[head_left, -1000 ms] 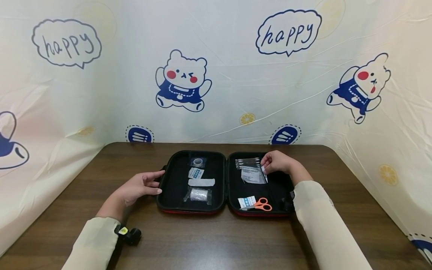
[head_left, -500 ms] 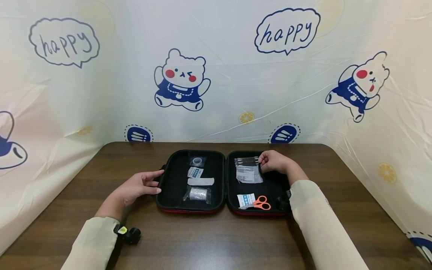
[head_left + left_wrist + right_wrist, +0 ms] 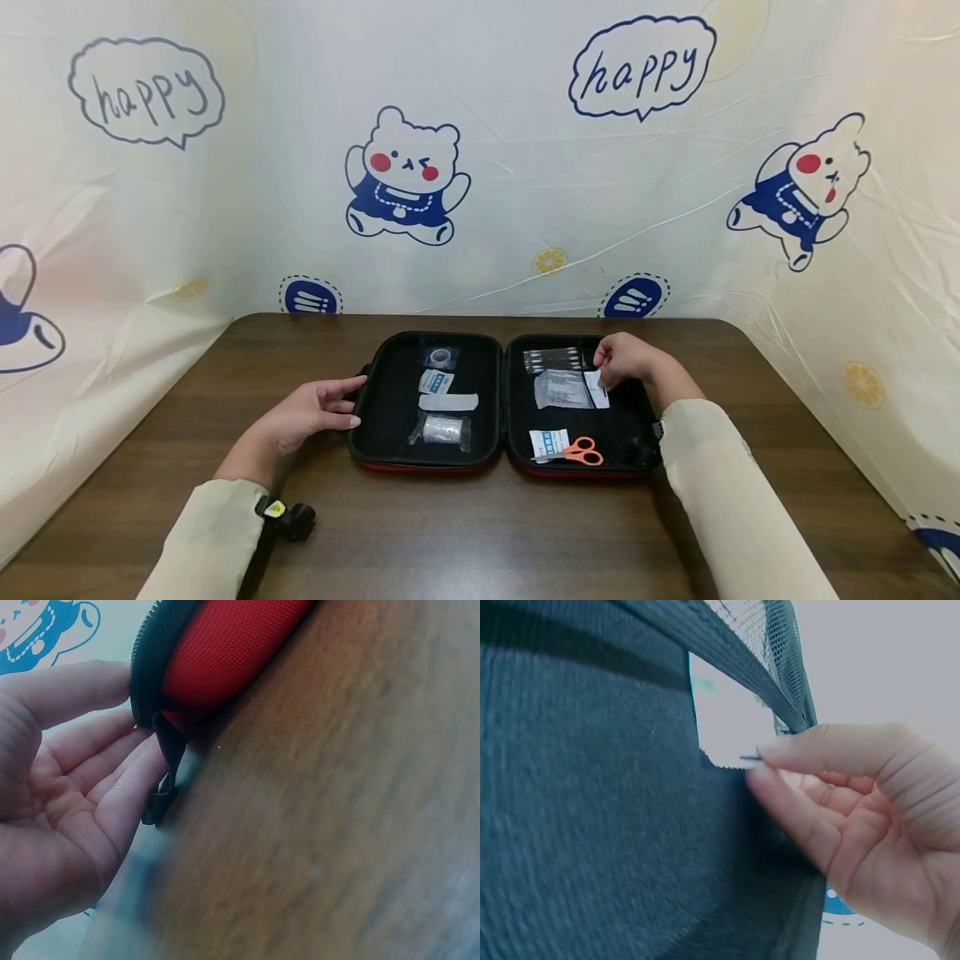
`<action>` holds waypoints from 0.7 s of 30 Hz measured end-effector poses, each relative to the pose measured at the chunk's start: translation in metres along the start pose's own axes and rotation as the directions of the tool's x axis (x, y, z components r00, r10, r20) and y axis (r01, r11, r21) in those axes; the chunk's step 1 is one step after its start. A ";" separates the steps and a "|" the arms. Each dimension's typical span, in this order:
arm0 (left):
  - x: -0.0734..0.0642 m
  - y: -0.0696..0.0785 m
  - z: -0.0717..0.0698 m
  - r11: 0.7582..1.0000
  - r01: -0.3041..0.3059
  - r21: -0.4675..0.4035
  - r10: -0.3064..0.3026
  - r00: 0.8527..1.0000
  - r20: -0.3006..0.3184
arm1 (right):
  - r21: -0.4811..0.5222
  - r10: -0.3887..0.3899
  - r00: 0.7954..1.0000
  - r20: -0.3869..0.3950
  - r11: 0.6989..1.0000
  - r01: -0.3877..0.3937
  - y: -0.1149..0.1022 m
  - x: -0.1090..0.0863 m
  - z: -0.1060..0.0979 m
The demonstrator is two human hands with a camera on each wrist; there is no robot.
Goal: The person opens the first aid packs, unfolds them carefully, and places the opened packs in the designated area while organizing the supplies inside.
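In the head view my left hand point(image 3: 300, 412) is at the left side of an open first-aid case point(image 3: 427, 467). Its fingertips touch the zippered rim in the left wrist view, by a black loop point(image 3: 171, 761). My right hand point(image 3: 628, 362) is at the right half's inner pocket. Thumb and index pinch a thin dark piece point(image 3: 750, 757), too small to identify. Beside them a white packet point(image 3: 731, 712) with a serrated edge sticks out from under the mesh pocket's dark band point(image 3: 727, 652). Wrapped cotton swabs point(image 3: 551, 360) lie left of the right hand.
Orange-handled scissors point(image 3: 583, 451) overlap a small packet point(image 3: 550, 440) in the right half. The left half holds a tape roll point(image 3: 440, 358), a small packet point(image 3: 436, 382), a white strip point(image 3: 448, 402) and a wrapped bandage roll point(image 3: 442, 430). A patterned curtain point(image 3: 510, 200) hangs behind the table point(image 3: 450, 533).
My right hand moves left, then back right past its first position. More of the white packet now shows beyond the pocket's band. My left hand stays at the case's rim.
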State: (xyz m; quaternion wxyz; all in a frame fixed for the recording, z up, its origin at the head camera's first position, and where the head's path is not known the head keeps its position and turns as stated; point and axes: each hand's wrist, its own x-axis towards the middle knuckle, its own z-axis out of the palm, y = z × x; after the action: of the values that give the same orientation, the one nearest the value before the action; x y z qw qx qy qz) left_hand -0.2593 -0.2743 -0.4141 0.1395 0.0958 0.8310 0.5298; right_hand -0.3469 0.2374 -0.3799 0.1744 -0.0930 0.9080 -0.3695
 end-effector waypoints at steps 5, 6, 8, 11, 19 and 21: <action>0.001 -0.001 0.000 1.000 -0.009 -0.001 0.009 1.000 -0.002 | -0.064 0.004 1.000 -0.008 0.998 -0.005 -0.002 -0.001 -0.003; 0.001 -0.001 0.000 1.000 -0.010 -0.001 0.010 1.000 -0.003 | -0.068 0.009 1.000 -0.009 0.998 -0.009 -0.002 -0.001 -0.003; 0.001 -0.002 0.000 1.000 -0.013 -0.004 0.013 1.000 -0.003 | -0.079 0.016 1.000 -0.004 0.997 -0.016 -0.003 0.000 -0.003; 0.002 -0.003 0.001 1.000 -0.013 -0.005 0.013 1.000 -0.004 | -0.101 0.034 0.999 0.003 0.994 -0.033 -0.004 0.000 -0.002; 0.002 -0.002 0.001 1.000 -0.013 -0.004 0.012 1.000 -0.008 | -0.093 0.044 0.999 0.006 0.995 -0.043 -0.005 0.002 0.002; 0.002 -0.002 0.001 1.000 -0.011 -0.005 0.011 1.000 -0.008 | -0.085 0.040 0.999 0.004 0.996 -0.040 -0.006 0.003 0.003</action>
State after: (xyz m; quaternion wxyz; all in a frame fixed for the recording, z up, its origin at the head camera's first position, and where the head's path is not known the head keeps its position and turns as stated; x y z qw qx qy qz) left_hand -0.2605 -0.2734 -0.4162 0.1335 0.0982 0.8297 0.5330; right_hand -0.3484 0.2305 -0.3788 0.1802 -0.0833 0.9240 -0.3267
